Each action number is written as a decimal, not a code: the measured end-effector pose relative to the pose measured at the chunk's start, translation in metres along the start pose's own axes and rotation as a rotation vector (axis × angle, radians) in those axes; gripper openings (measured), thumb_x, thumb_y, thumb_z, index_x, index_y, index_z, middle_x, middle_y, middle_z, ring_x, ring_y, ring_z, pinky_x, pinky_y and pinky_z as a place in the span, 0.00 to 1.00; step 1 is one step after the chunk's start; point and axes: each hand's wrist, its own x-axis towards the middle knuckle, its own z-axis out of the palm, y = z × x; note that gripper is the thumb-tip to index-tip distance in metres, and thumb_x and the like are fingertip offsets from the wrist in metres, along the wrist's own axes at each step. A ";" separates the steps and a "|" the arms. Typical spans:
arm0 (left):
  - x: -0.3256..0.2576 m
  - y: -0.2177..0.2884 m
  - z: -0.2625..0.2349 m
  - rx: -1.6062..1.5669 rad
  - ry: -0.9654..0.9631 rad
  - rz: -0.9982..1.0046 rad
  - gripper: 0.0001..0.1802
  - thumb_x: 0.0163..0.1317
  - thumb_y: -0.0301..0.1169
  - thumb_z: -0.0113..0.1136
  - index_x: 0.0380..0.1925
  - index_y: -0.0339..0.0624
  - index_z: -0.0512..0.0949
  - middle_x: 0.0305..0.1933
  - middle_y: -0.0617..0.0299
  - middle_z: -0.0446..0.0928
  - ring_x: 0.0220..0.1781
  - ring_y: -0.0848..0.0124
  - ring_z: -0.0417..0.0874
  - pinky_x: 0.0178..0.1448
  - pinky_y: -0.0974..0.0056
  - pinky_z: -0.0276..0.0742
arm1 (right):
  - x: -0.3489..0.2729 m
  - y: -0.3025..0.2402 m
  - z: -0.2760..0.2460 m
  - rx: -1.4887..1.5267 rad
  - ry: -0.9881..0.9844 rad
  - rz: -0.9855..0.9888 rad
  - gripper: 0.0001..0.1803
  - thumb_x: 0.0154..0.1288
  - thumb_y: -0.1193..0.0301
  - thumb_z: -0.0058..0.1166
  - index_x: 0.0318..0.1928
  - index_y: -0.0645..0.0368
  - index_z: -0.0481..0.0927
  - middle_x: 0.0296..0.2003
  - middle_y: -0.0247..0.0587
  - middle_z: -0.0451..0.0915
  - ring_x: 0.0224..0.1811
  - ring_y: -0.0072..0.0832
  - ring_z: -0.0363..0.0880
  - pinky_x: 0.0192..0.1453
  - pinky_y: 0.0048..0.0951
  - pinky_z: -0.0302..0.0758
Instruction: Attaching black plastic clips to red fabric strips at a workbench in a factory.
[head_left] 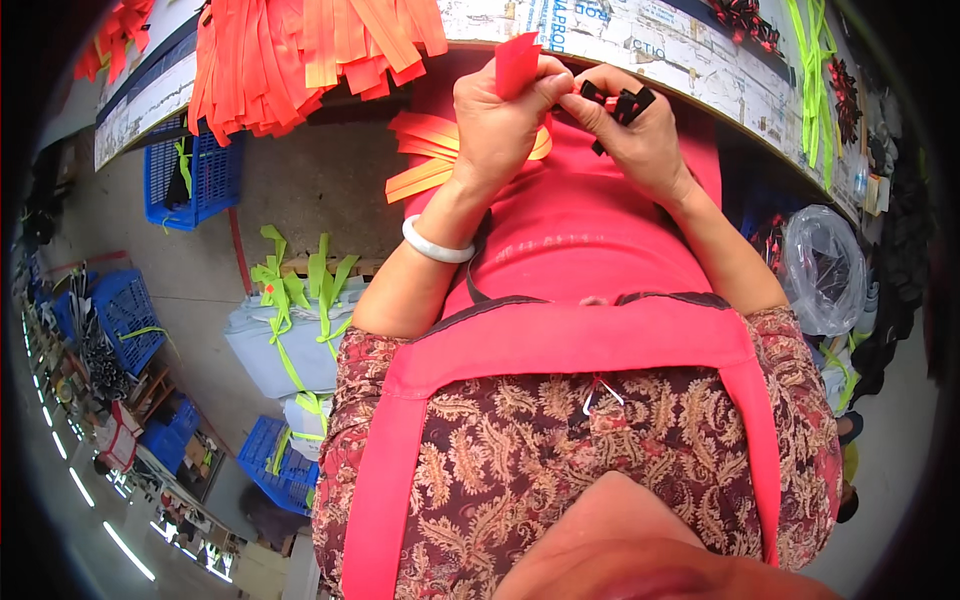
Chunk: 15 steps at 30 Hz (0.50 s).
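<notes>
In front of the apron, at the table's near edge, my two hands meet fingertip to fingertip. My left hand [495, 132] is closed on a bright orange-red ribbon strip [517, 66], whose end stands up above the fist. Below and beside that wrist hang several lighter orange strips [425, 172]; whether the same hand grips them is hidden. My right hand [648, 140] is closed around a small bundle of black strap pieces [630, 104] with bits of red among them. A little red shows between the thumbs, too small to make out.
A large heap of orange strips [260, 70] droops over the edge of the white worktable [480, 22]. Yellow-green ribbons [815, 90] hang at the right. Blue crates [205, 180] and a tied grey-blue bundle [270, 345] are on the left; a clear plastic bag [825, 270] is on the right.
</notes>
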 end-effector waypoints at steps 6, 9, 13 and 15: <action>0.003 0.014 -0.003 -0.016 -0.029 -0.023 0.04 0.61 0.24 0.63 0.34 0.34 0.82 0.24 0.70 0.75 0.22 0.84 0.70 0.25 0.77 0.63 | -0.001 0.001 0.006 0.052 0.060 0.009 0.10 0.66 0.64 0.60 0.36 0.58 0.79 0.20 0.22 0.67 0.24 0.10 0.61 0.26 0.17 0.60; 0.004 0.019 -0.004 -0.032 -0.057 -0.008 0.04 0.61 0.24 0.63 0.34 0.34 0.82 0.25 0.70 0.76 0.23 0.84 0.70 0.26 0.77 0.63 | 0.005 -0.010 0.003 0.075 0.023 0.034 0.12 0.65 0.63 0.61 0.36 0.59 0.79 0.21 0.21 0.67 0.25 0.09 0.61 0.27 0.16 0.60; 0.002 0.022 -0.004 0.034 -0.063 0.095 0.04 0.61 0.24 0.63 0.34 0.34 0.82 0.26 0.69 0.76 0.24 0.84 0.70 0.27 0.77 0.63 | 0.008 0.001 0.006 0.028 -0.042 -0.075 0.08 0.65 0.69 0.60 0.37 0.61 0.79 0.21 0.23 0.68 0.25 0.11 0.62 0.27 0.17 0.61; 0.004 0.026 0.002 0.020 -0.060 0.128 0.04 0.61 0.24 0.63 0.34 0.35 0.82 0.25 0.70 0.76 0.23 0.84 0.70 0.27 0.77 0.63 | -0.005 0.010 0.018 -0.004 -0.129 0.005 0.08 0.64 0.75 0.59 0.43 0.62 0.80 0.24 0.27 0.75 0.26 0.13 0.69 0.31 0.19 0.69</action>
